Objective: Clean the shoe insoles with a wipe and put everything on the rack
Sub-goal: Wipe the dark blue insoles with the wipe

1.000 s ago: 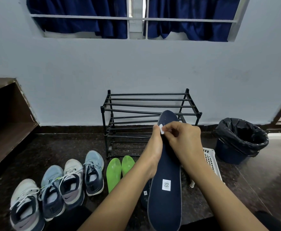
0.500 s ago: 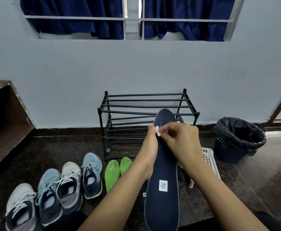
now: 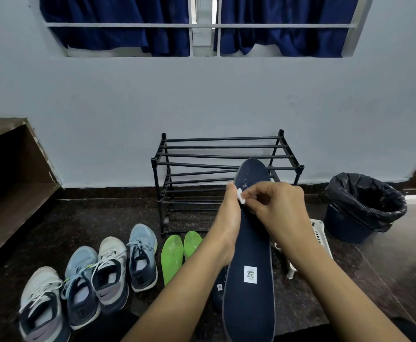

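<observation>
Change: the wipe (image 3: 241, 196) sits a little farther from the toe tip than a second ago, having slid along the 9 o'clock edge of the navy insole (image 3: 251, 243). It is a short rubbing stroke, and neither hand has changed its hold.
Right hand (image 3: 280, 206): curled fingers pinch the small white wipe and press it onto the insole near the toe.
Left hand (image 3: 229, 218): grasps the insole's left edge with the thumb up beside the wipe; the fingers behind are hidden.
Navy insole: held above the floor, toe towards 12 o'clock and heel towards 6 o'clock, with a white sticker (image 3: 250, 274) near the heel. Pale specks (image 3: 246, 178) show on the toe.
Meaning: cleaning appears to be early on this insole, since only the toe edge is being worked and the specks remain.
Second navy insole (image 3: 218, 287): on the floor at 7 o'clock of the held one, mostly hidden by the left forearm.
Green insoles (image 3: 172, 255): side by side on the floor at 9 o'clock.
Shoes (image 3: 110, 275): four in a row at 8 o'clock.
Rack (image 3: 226, 146): at 12 o'clock by the wall. The shoes and insoles are all on the floor or in hand, so racking has not begun.
Bin (image 3: 364, 206): at 2 o'clock, with a white basket (image 3: 319, 233) beside it.
</observation>
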Tool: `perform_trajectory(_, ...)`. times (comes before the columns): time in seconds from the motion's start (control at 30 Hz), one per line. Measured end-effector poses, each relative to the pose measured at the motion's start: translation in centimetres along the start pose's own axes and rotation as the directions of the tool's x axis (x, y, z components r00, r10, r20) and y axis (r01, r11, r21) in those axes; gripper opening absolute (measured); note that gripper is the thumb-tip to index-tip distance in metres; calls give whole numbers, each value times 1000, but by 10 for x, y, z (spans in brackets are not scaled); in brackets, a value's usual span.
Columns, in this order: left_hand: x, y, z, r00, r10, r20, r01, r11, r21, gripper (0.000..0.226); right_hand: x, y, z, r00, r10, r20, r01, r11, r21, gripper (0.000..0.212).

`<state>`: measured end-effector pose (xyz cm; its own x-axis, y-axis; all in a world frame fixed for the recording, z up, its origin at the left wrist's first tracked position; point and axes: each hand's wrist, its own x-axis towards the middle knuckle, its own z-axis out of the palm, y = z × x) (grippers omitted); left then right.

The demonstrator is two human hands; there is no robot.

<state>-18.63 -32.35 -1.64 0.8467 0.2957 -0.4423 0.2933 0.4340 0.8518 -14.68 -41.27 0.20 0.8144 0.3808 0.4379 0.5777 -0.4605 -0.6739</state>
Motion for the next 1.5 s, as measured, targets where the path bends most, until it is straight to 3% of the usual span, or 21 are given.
perform_trajectory(0.2, 0, 1, -1, 1000, 3, 30, -5, 998, 57, 62, -1, 1, 3, 998, 3, -69, -3, 1000, 4, 14)
perform_trajectory(0.4, -1, 2, -3, 999, 33, -22, -31, 994, 101, 63, -4, 2, 4, 999, 5, 51, -2, 998, -65, 14)
perform_trajectory(0.67, -3, -3, 3, 996, 85, -26, -82, 993, 88, 61, 4, 8, 0, 996, 30, -80, -31, 999, -11, 13)
perform_trajectory(0.87, -2, 0, -1, 996, 86, -7, -85, 992, 97, 59, -6, 6, 3, 999, -12, 49, 16, 996, -88, 15)
perform_trajectory(1.13, 2, -6, 3, 997, 67, 26, -68, 996, 54, 60, 4, 11, -2, 997, 32, -70, -35, 998, -47, 14)
perform_trajectory(1.37, -3, -1, 2, 997, 80, 12, -81, 991, 105, 60, -9, 6, -3, 999, 18, 50, -15, 998, -54, 12)
perform_trajectory(1.5, -4, -3, 6, 996, 92, 12, -93, 991, 94, 61, 0, 9, -6, 999, 39, -4, -39, 998, -49, 10)
